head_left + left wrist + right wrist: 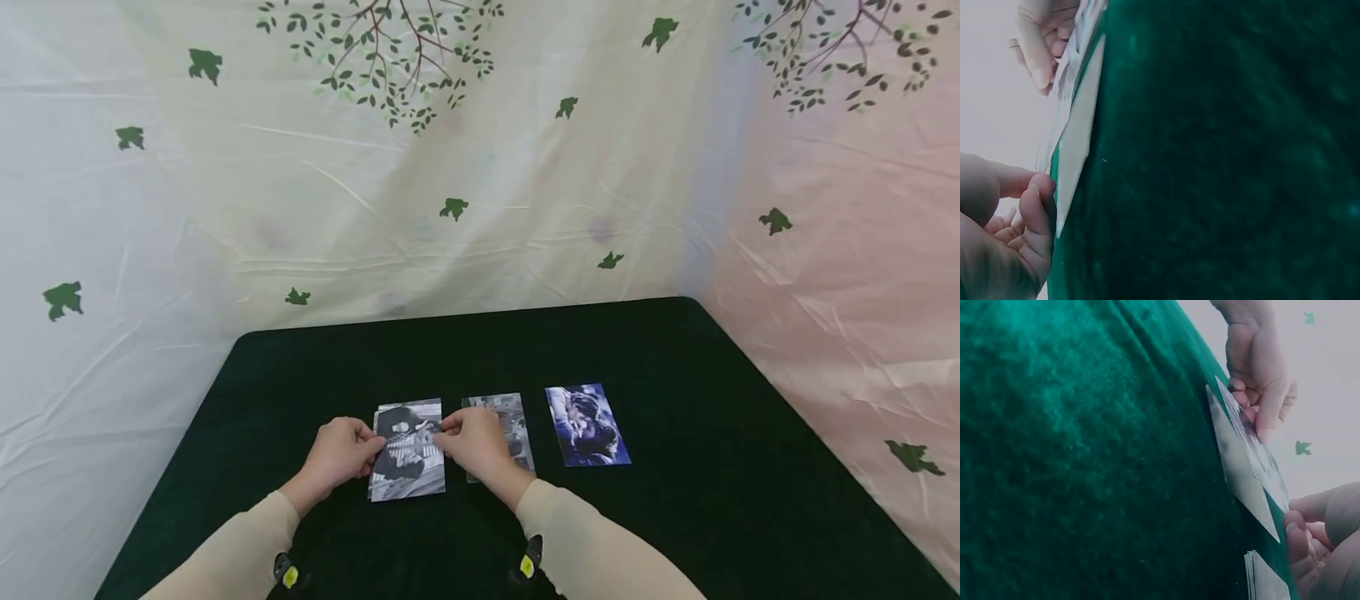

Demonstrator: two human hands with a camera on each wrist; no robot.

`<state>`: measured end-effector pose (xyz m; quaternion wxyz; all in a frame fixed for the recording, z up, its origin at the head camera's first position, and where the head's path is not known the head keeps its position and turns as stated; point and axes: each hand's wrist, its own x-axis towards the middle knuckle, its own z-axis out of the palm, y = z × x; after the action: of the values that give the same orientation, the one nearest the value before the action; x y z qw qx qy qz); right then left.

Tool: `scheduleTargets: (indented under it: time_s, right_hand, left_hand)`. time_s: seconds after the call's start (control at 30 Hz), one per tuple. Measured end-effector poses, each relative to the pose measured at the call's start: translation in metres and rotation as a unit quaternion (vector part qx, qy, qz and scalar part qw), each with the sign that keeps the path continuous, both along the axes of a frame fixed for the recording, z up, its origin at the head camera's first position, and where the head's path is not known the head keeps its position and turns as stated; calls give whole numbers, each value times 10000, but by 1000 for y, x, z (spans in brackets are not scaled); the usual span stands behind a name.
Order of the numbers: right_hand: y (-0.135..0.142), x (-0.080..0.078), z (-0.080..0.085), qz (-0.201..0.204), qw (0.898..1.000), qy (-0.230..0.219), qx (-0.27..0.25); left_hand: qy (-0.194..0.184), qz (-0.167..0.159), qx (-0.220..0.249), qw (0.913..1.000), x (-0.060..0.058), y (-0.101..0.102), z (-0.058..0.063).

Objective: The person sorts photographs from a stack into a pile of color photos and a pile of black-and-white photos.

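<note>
Left hand pinches the black-and-white photo at its nine o'clock edge, right hand at three — raised just above a second card on the green table. The blue photo lies well apart — toward three o'clock.

The table is viewed forward and down by the head camera, from above and behind the fingers, with the curtain taken in well beyond them. The left wrist view is taken low and sideways, close beside the fingers of the left hand; the right wrist view, close beside those of the right hand. Between the fingers, the photo is shared by both wrist views, nearly edge-on.
</note>
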<state>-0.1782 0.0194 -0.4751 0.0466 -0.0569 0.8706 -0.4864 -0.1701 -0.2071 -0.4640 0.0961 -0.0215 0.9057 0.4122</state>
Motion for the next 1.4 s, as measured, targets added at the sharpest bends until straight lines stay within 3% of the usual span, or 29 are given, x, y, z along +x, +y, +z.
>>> scheduleTargets:
  time_s: [0.43, 0.9, 1.4]
  right_hand:
    - [-17, -4, -9, 93, 9944, 360, 989]
    - [-22, -6, -13, 91, 9938, 472, 1001]
    - [-23, -6, -10, 48, 9944, 462, 953]
  left_hand:
    - [-119, 29, -111, 9999, -4, -9, -10]
    - [-1, -133, -395, 9991, -6, -12, -9]
    - [103, -61, -644, 9979, -7, -9, -10]
